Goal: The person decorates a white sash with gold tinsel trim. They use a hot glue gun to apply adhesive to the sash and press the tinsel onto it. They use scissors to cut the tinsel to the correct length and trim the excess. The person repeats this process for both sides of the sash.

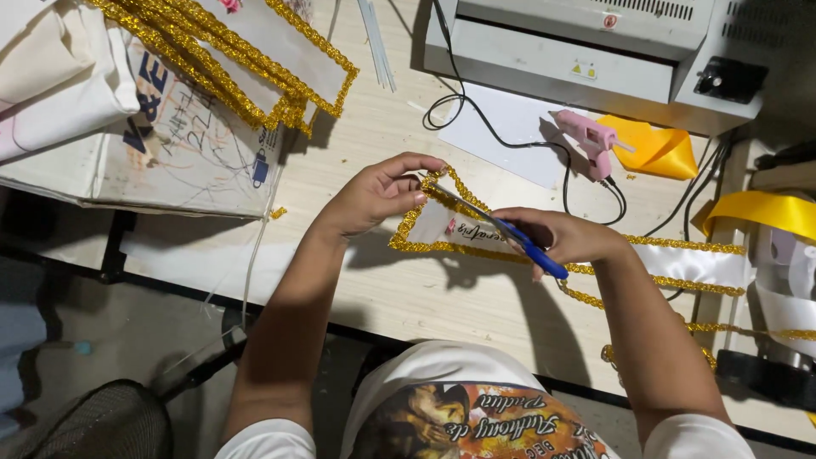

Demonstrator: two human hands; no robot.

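Cotton tee (459,408), white with a printed front, fills the 6 o'clock edge, both bare forearms rising from it. Right hand (565,236), just right of centre, is clenched through the blue plastic handles of scissors (501,228); thin steel blades angle up toward 10 o'clock, tips at the sash's corner. Left hand (378,194), at centre, pinches that same corner between thumb and fingertips, grasping the fuzzy gold trim. White satin sash (463,231) lies flat on the pale wood-grain table (399,293) between the two hands, smooth and glossy, bordered by bristly gold tinsel cord that trails off toward 3 o'clock. Farther, at 1 o'clock, a pink glue gun (589,136) rests on a white sheet (501,127), its black cable (476,110) looping beside it; a folded yellow satin ribbon (659,149) lies just right of it. At 12 to 1 o'clock stands a boxy grey laminating machine (586,51). At 11 o'clock, more gold-edged white sashes (255,59) overlap, stacked on printed canvas tote bags (110,110) at 10 o'clock.
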